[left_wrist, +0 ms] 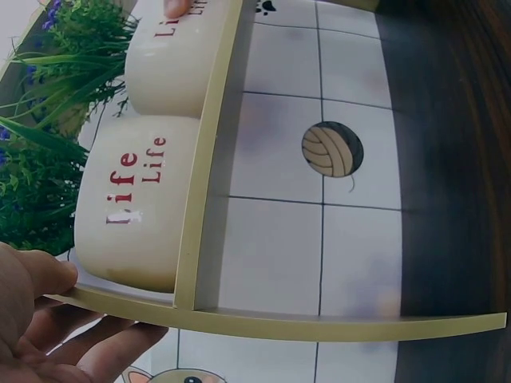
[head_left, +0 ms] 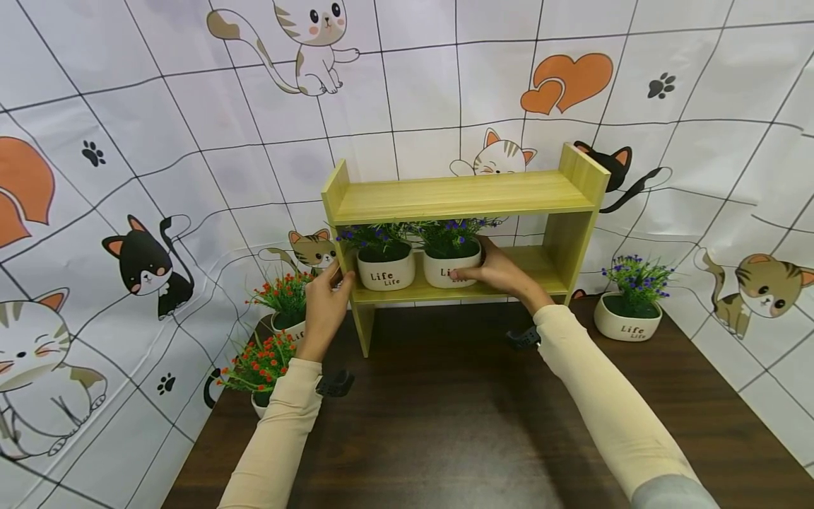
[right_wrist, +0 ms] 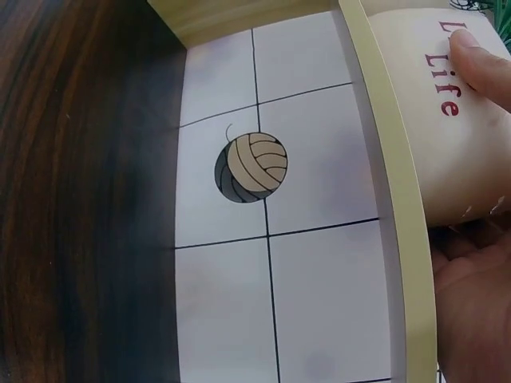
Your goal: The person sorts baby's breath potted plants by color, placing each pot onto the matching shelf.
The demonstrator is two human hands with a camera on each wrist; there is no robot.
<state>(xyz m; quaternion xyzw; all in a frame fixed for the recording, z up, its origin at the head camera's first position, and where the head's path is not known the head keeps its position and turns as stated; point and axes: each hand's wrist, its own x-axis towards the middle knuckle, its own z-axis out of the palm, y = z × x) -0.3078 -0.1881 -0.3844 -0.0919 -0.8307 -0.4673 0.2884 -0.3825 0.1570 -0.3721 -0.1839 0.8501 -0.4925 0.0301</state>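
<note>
A two-tier wooden shelf (head_left: 445, 198) stands against the wall. On its lower board, two cream pots marked "Life" with purple flowers sit side by side. My right hand (head_left: 502, 272) holds the right flower pot (head_left: 437, 274), its thumb on the front over the lettering and its fingers around the side. Beside it, the left flower pot (head_left: 384, 274) stands near the shelf's left panel. My left hand (head_left: 326, 304) grips that panel's front edge, with the thumb (left_wrist: 49, 273) on the inner face and the fingers outside, as the left wrist view shows.
Two pots with red flowers (head_left: 263, 364) stand on the left of the dark wooden table (head_left: 445, 424), close to my left forearm. Another purple-flowered pot (head_left: 626, 318) is at the right of the shelf. Behind everything hangs a cat-patterned wall covering (head_left: 420, 85).
</note>
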